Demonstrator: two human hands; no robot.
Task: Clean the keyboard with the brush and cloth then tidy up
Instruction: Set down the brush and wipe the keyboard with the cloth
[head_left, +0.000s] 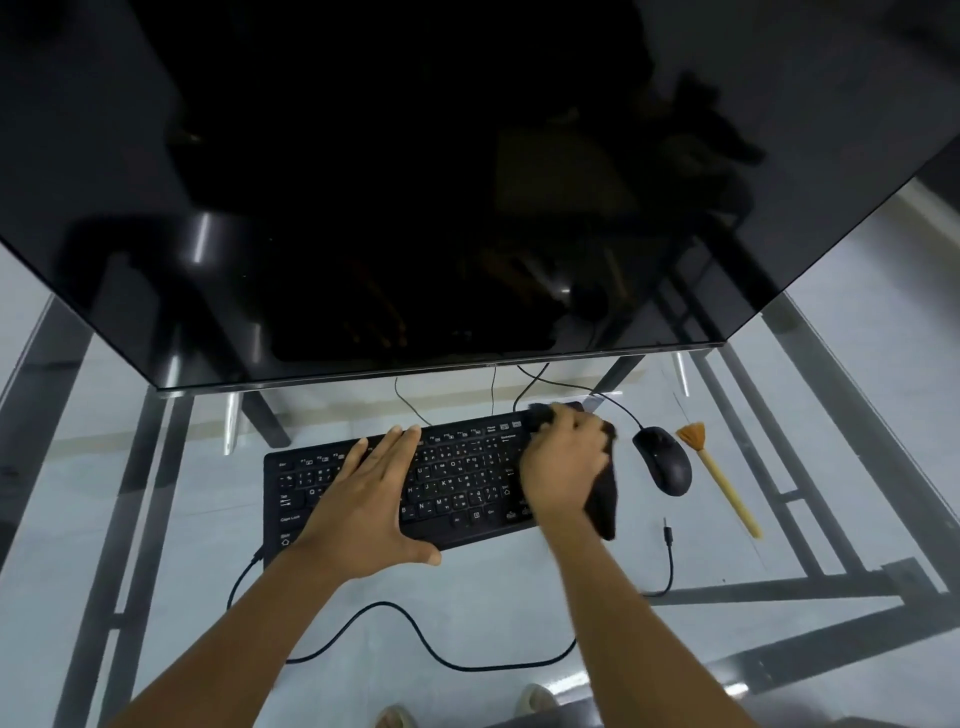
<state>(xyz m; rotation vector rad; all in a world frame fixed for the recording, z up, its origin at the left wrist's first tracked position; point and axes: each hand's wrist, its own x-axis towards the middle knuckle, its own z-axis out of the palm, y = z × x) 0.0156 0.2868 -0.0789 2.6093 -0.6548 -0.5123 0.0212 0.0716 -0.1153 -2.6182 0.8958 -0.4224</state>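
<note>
Glass desk (519, 613) bears keyboard (457, 478); left hand (363, 499) flat, right hand (563, 467) gripping cloth (602, 499).

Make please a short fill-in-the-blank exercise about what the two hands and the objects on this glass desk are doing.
1. The right hand holds a dark ____ against the right end of the keyboard.
2. The left hand lies ____ on the keys, fingers straight.
3. The brush lies on the desk, to the right of the ____.
4. The monitor screen is ____.

Missing words: cloth; flat; mouse; off (dark)
</note>
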